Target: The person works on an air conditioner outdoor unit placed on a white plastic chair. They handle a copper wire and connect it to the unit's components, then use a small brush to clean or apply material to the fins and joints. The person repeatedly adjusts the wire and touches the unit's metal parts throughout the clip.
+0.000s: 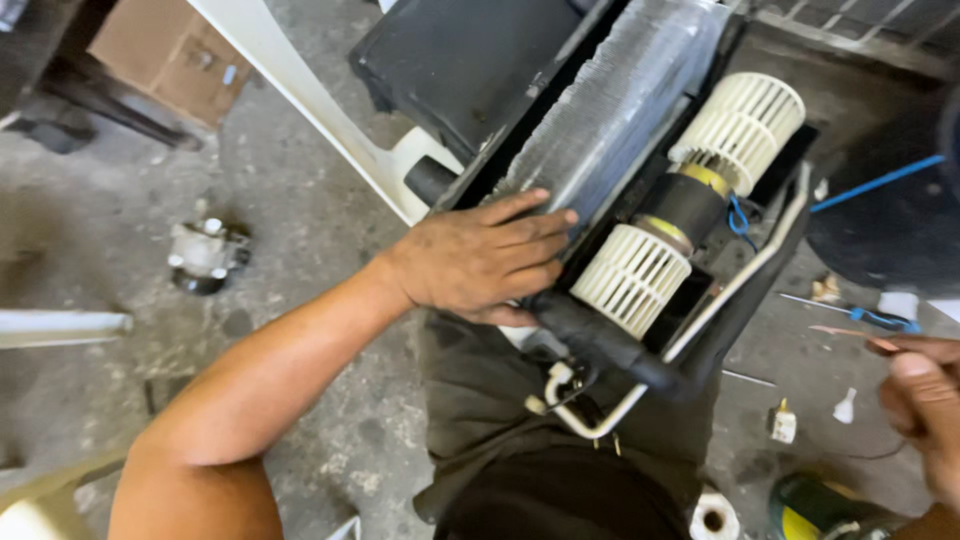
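An air-conditioner blower unit [640, 150] lies tilted across my lap, with a finned metal coil [610, 100], two cream squirrel-cage fan wheels [735, 125] and a black motor [685, 205] between them. My left hand [480, 260] rests flat on the near end of the coil, fingers spread along its edge, by the black insulated pipe [600, 345]. My right hand [925, 400] is at the right edge, fingers closed around a thin tool with a reddish tip [850, 335], away from the unit.
A white plastic chair frame [310, 100] stands behind the unit. A small metal part [205, 255] lies on the concrete floor at left. A cardboard box [170, 50] sits top left. Small white pieces [782, 425], a blue cable [875, 183] and a green can [810, 505] are at right.
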